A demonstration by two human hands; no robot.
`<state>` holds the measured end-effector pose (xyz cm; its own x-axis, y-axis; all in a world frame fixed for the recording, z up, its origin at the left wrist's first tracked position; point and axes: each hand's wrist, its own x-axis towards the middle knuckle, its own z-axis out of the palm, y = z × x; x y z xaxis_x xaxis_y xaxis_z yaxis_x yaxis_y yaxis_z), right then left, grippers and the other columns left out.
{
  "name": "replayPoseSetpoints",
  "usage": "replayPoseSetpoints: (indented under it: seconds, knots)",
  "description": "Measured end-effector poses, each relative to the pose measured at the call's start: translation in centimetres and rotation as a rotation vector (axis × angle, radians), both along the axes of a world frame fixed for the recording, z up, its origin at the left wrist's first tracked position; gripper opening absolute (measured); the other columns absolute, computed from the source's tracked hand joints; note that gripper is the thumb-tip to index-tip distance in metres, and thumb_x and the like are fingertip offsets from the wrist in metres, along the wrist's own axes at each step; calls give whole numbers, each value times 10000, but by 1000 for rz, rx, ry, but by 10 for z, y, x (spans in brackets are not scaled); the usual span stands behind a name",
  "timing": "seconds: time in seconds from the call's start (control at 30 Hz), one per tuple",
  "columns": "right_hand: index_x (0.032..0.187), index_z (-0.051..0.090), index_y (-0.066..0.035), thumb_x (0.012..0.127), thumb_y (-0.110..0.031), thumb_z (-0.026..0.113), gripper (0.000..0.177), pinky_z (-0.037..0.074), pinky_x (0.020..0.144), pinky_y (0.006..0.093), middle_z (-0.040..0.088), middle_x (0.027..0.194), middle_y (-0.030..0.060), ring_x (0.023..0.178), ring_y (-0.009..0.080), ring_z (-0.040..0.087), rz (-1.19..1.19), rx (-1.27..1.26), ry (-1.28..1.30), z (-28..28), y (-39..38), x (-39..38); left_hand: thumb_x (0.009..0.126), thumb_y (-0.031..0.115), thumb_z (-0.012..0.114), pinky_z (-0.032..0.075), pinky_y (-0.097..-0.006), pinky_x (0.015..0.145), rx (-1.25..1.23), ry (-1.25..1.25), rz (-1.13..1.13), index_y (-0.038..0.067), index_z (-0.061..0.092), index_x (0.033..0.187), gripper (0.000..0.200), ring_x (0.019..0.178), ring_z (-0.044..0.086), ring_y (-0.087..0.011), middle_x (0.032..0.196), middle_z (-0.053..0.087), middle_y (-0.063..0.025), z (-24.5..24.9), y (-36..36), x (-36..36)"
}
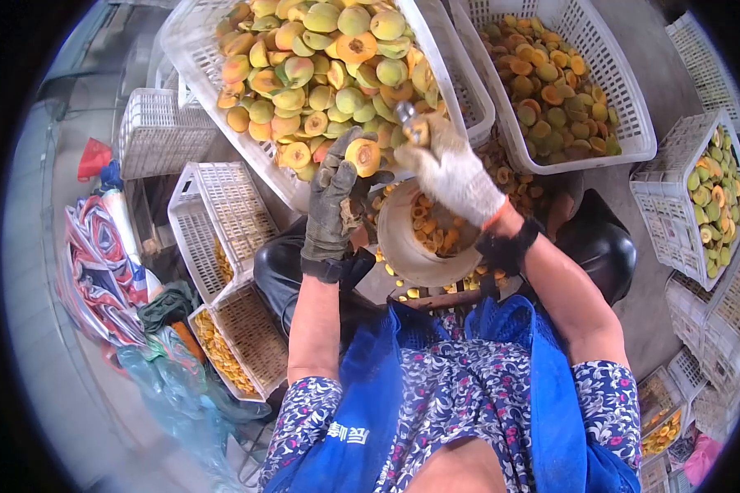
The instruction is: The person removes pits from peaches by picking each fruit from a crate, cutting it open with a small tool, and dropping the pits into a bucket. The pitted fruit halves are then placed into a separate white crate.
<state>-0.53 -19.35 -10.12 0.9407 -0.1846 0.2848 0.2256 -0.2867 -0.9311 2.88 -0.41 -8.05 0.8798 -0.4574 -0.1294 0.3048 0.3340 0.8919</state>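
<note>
Head view, left hand (337, 201): our fingers gripped a peach half (363, 156).
Right hand (454, 174): our fingers clenched a small tool (412, 130).

Left of the beige bowl (396, 242), the left hand (335, 205), gloved dark grey, holds an orange-yellow fruit half (363, 156); above the bowl, the right hand (456, 172), gloved white, grips a grey tool (411, 127).

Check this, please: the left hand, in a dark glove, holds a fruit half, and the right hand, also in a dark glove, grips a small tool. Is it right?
Not fully. The head view shows the right hand in a white glove, not a dark one. The left hand, in a dark glove, does hold a fruit half, and the right grips a small tool.
</note>
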Motion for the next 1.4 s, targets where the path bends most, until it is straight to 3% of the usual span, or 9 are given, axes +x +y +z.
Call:
replayPoseSetpoints:
  seconds: [0.03,0.13,0.37,0.63,0.87,1.03,1.2,1.37,1.4]
  knots:
    - [1059,526,-33,858,-259,622,318,478,730,412,600,867,178,808,357,604,134,123,200,11,3,-8,927,251,611,521,-373,907,-2,1,5,3,409,1363,541,1124,557,-219,1272,535,-106,2,-1,-1]
    - [1033,631,-61,814,-153,646,239,518,734,418,571,1088,238,866,381,612,155,-703,-369,-14,10,-25,919,286,621,492,-367,944,45,-29,61,3,381,1386,597,1150,541,-214,1303,516,-110,8,-8,-5]
    - [1024,609,-12,790,-93,579,249,508,759,385,601,959,152,876,303,603,126,-728,-359,-15,14,-33,922,280,616,417,-334,1017,86,-121,86,-6,406,1378,578,1180,512,-201,1317,508,-112,-1,-22,-12]
    - [977,588,-11,812,-104,559,192,499,708,410,583,915,189,845,334,599,214,-512,-95,-18,26,-41,971,333,518,432,-332,982,248,-301,179,-11,413,1372,539,1143,530,-202,1288,515,-109,-18,-41,-21]
    - [955,597,-6,835,-84,538,154,519,669,412,585,880,189,785,335,617,259,-543,-61,-30,22,-33,1004,377,416,488,-374,916,87,-143,287,25,439,1324,476,1029,593,-243,1171,544,-99,-25,-59,-32]
    - [1004,596,-6,892,-183,530,219,494,748,440,617,962,238,882,405,604,290,77,294,-10,12,-31,1005,390,409,494,-387,911,33,-71,252,19,449,1311,483,1034,590,-245,1148,558,-97,-32,-56,-30]
    - [1027,582,2,902,-229,527,268,477,768,451,620,990,255,912,417,595,310,-39,291,-31,12,-39,998,407,433,510,-361,867,-101,215,156,0,495,1262,489,1036,569,-218,1118,584,-97,-30,-42,-16]
    - [1022,574,12,904,-221,512,268,477,751,444,629,965,247,884,388,604,331,-217,164,-35,15,-41,993,445,436,520,-304,733,169,94,268,31,609,953,450,792,614,-169,860,637,-64,-24,-52,-18]
    - [1020,566,23,885,-210,509,275,477,772,445,626,967,252,908,398,599,406,-16,392,-21,10,-39,993,445,436,520,-304,733,170,98,265,31,609,953,450,792,614,-169,860,637,-64,-26,-52,-18]
